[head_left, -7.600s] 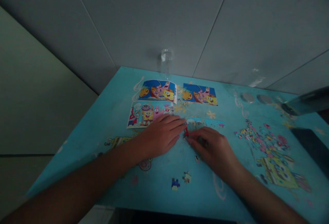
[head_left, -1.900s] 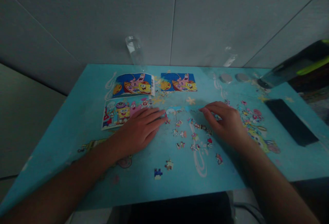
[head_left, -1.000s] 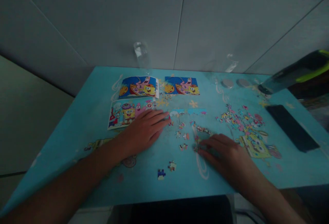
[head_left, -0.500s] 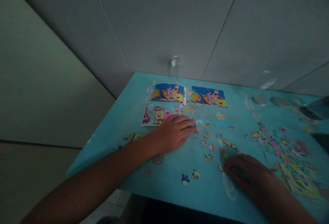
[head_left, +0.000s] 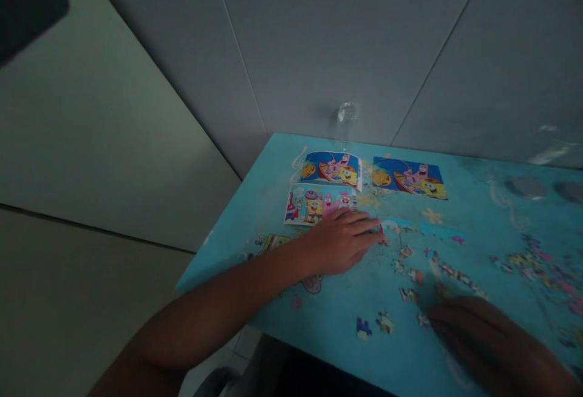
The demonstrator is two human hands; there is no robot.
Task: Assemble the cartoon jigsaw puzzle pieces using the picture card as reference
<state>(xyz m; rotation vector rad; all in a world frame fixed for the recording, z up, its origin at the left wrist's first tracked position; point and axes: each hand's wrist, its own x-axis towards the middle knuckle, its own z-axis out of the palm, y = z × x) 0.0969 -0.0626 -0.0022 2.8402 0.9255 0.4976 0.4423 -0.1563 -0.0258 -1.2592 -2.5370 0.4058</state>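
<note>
My left hand (head_left: 340, 243) lies palm down on the table with its fingers stretched out. A small red jigsaw piece (head_left: 383, 241) shows at its fingertips, beside the printed picture sheet (head_left: 298, 206). My right hand (head_left: 485, 331) is low on the right, somewhat blurred, its thumb and fingers closed together. A jigsaw piece (head_left: 422, 320) shows at those fingertips, partly hidden by them. Between the hands lie several loose pieces, among them an orange-white piece (head_left: 415, 275). Nearer the front edge are a blue piece (head_left: 363, 328) and a pale piece (head_left: 385, 322).
A blue cartoon picture card (head_left: 410, 177) lies toward the back of the turquoise table (head_left: 314, 336). Behind the sheets, a clear cup (head_left: 346, 124) stands by the grey wall. At right is a heap of jigsaw pieces (head_left: 542, 266), with a round disc (head_left: 527, 187) behind it.
The view has swung left, so everything sits further right in the picture. My left hand keeps its place by the sheet. My right hand stays by the same piece, now more blurred.
</note>
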